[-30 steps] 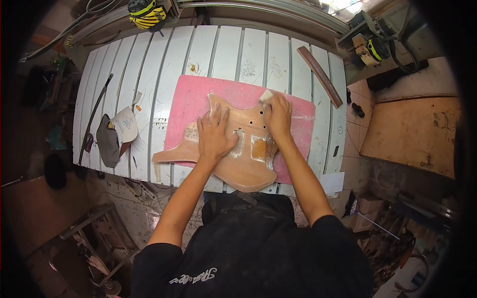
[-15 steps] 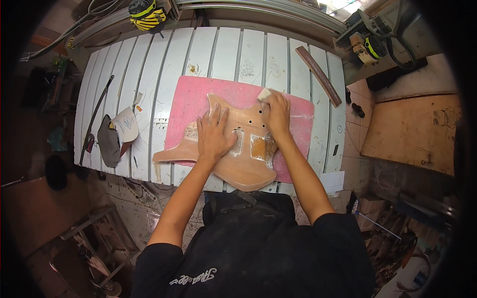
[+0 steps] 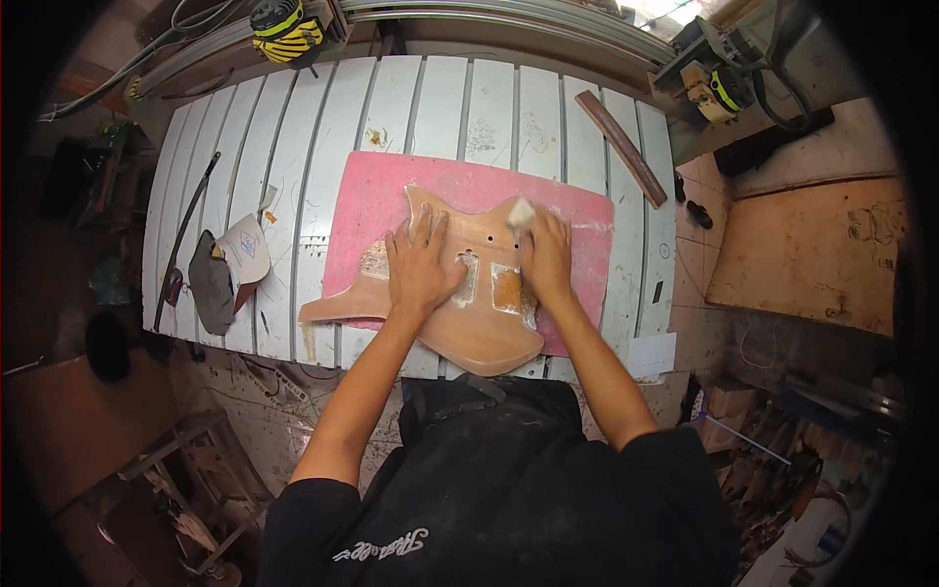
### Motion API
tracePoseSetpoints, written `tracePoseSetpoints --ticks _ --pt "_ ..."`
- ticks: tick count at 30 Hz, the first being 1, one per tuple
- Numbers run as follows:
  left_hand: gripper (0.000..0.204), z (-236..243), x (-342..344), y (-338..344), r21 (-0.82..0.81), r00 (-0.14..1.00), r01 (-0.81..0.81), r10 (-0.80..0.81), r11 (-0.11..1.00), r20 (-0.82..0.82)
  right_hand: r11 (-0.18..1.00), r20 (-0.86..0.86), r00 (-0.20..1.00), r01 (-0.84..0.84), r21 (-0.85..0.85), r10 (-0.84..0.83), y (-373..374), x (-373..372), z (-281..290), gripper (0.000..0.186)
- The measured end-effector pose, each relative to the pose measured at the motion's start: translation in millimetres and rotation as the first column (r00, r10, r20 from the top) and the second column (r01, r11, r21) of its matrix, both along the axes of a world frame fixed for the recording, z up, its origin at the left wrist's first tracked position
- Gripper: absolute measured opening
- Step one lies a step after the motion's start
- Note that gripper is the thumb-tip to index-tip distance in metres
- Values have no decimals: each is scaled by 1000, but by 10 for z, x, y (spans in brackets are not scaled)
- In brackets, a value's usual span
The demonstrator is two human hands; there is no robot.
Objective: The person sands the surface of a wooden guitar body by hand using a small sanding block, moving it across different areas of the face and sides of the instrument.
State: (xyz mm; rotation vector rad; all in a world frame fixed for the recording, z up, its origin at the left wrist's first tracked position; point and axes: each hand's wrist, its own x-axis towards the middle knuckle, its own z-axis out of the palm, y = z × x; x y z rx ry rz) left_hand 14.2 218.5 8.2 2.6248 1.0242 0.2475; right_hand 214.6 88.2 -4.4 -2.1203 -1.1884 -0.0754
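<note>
A bare wooden electric guitar body (image 3: 479,333) with routed cavities and small drilled holes lies on a pink mat (image 3: 377,186). My left hand (image 3: 423,269) rests on its middle, fingers spread and pointing away from me, the thumb beside a cavity. At the body's far right edge, my right hand (image 3: 548,254) is closed round a small pale sanding block (image 3: 521,213), which touches the wood by the upper horn. Whitish dust lies round the cavities and on the mat. The right fingers partly cover the block, and that hand hides some of the body's edge.
The mat lies on a white slatted table (image 3: 323,117). A long brown bar (image 3: 621,150) lies at the far right, a cap (image 3: 213,284) and a thin black rod (image 3: 186,240) at the left. A metal rail (image 3: 509,10) runs behind. A white paper (image 3: 652,354) is at the near right corner.
My right hand and the sanding block have shifted slightly toward me along the body's edge. The left hand stays in place on the guitar body.
</note>
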Motion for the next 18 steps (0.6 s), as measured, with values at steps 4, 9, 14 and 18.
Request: tracePoseSetpoints --ticks 4,9,14,18 --pt "86 51 54 -20 5 1000 5 -5 1000 30 998 -48 999 -29 -60 26 -205 -96 31 16" --pt "91 18 74 -28 -6 1000 1 0 1000 6 990 -206 971 101 -99 -120 382 167 136 14" --pt "90 4 40 -9 2 1000 -18 18 1000 16 990 -65 994 84 -110 -91 209 -382 133 14" --pt "90 -10 27 -7 2 999 -2 2 1000 46 988 -105 988 98 -122 -111 351 92 152 17"
